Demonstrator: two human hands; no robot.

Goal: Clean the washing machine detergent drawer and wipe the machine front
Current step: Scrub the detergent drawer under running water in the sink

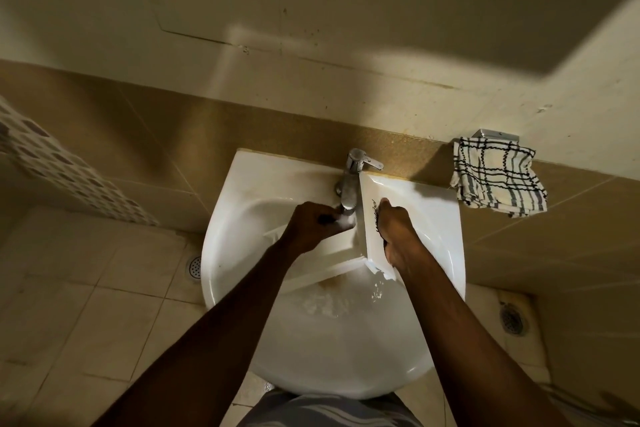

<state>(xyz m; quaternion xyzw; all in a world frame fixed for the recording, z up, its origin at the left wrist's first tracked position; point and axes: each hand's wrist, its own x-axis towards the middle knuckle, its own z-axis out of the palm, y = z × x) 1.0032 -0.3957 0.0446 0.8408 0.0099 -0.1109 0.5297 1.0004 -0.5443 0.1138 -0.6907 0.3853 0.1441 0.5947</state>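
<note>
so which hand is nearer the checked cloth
Right. The right hand grips the drawer by its front panel, on the cloth's side of the tap. The left hand is at the spout, farther away.

Dim yellowish light, wide-angle bending at edges, hands perhaps slightly blurred, deep shadows

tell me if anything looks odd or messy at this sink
Little stands out. The drawer lies tilted across the sink, which fits rinsing it under the tap. A brownish smear marks the sink just below the drawer, likely washed-out grime. The checked cloth hangs crumpled on the wall.
</note>
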